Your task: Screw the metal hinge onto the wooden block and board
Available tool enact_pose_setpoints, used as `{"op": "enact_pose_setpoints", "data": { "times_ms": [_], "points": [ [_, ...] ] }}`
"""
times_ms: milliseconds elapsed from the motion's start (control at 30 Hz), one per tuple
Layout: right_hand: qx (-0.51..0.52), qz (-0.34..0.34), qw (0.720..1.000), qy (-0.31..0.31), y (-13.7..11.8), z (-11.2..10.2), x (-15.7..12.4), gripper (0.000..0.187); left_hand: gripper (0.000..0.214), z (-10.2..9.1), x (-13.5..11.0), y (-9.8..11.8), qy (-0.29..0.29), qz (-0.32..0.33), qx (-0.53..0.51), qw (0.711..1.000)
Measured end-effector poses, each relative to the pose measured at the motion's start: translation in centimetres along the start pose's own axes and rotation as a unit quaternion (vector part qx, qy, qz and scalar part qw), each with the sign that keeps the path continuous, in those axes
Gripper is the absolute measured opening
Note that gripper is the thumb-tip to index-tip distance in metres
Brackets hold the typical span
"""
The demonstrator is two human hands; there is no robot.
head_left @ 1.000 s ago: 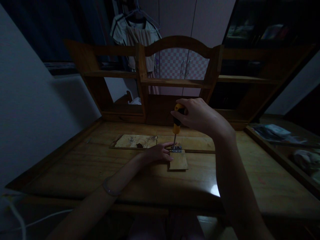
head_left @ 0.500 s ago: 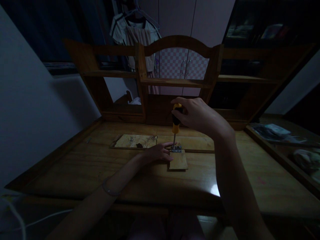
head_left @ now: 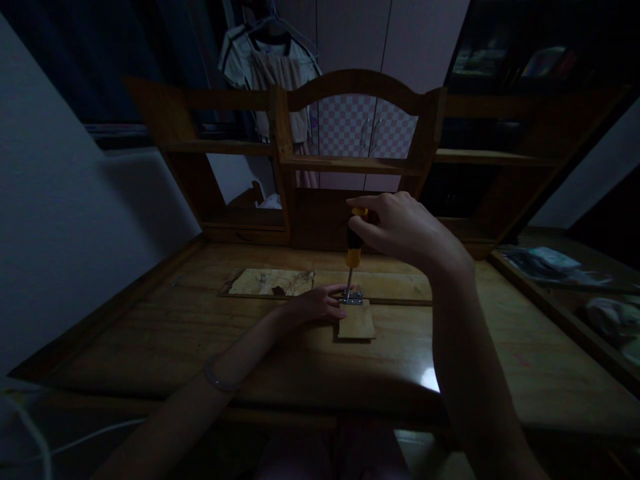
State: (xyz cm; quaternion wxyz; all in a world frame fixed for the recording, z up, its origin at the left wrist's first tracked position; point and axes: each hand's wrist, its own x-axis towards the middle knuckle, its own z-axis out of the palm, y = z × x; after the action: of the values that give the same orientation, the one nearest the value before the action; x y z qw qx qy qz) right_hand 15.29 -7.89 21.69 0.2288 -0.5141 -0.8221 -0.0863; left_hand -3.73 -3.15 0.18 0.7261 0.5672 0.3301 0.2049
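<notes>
My right hand (head_left: 395,223) grips the yellow and black handle of a screwdriver (head_left: 353,240), which stands nearly upright. Its tip meets the left part of a small metal hinge (head_left: 354,301). That hinge lies across the joint between a small square wooden board (head_left: 357,321) and a long wooden strip (head_left: 385,287) behind it. Flat beside the hinge, my left hand (head_left: 317,304) rests with fingers spread, touching the left edge of the small board and the strip. Whether a screw sits under the tip is too small to tell.
The boards lie on a wooden desk (head_left: 160,333). A shelf unit (head_left: 350,163) rises along its back edge. Stained, peeling patches mark the strip's left part (head_left: 270,282). At the right, a side compartment holds plastic-wrapped items (head_left: 545,263). A white cable (head_left: 100,432) hangs at the lower left.
My right hand has shifted slightly to the right and turned a little on the screwdriver handle, whose top now leans further right. My left hand and the boards stay in place.
</notes>
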Motion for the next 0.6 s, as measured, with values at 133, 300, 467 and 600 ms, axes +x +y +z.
{"op": "enact_pose_setpoints", "data": {
  "times_ms": [133,300,467,600],
  "points": [
    [-0.024,0.012,1.0,0.001,-0.08,-0.05,0.08,0.039,0.088,0.09,-0.16,0.09,-0.004,0.006,-0.01,1.0],
    [-0.031,0.013,0.999,0.01,0.23,0.21,0.21,0.037,0.086,-0.41,0.13,-0.35,0.002,-0.003,-0.005,1.0],
    [-0.011,-0.008,1.0,0.018,0.31,0.4,0.21,0.036,0.079,-0.29,-0.02,-0.33,0.016,-0.003,-0.004,1.0],
    [0.031,-0.042,0.999,0.006,0.23,0.45,0.35,0.036,0.076,0.22,-0.54,0.14,0.012,0.006,-0.021,1.0]
  ]
}}
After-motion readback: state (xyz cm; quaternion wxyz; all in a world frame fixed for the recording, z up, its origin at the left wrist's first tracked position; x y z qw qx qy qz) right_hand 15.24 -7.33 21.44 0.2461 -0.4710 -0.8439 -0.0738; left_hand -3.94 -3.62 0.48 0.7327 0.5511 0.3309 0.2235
